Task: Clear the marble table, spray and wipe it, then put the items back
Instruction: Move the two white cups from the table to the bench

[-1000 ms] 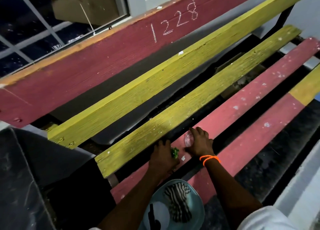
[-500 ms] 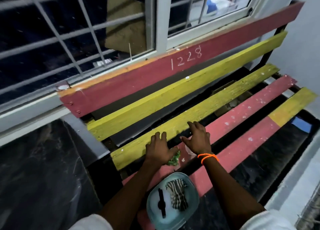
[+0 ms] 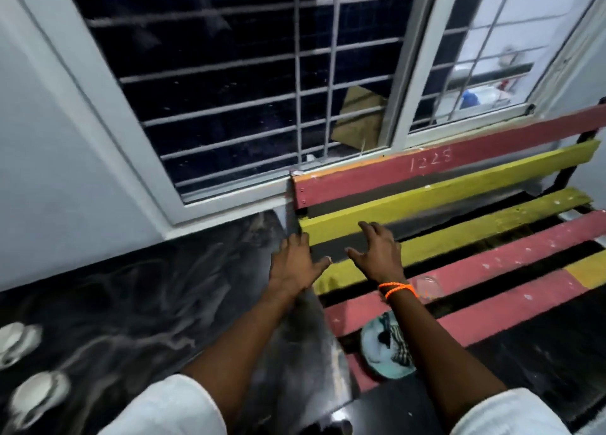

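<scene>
left hand (image 3: 293, 264) fingers spread | right hand (image 3: 380, 254) fingers spread, empty

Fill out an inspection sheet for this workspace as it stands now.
Surface: dark marble table, smeared with pale streaks.
Job's things: teal plate holding a striped cloth, and a clear glass, all on the bench.
Clutter: two pale objects on the table's left edge, too blurred to identify.
Grippers: left hand and right hand open, holding nothing.
Cables: nothing seen.
Surroundings: barred window, pale wall.
</scene>
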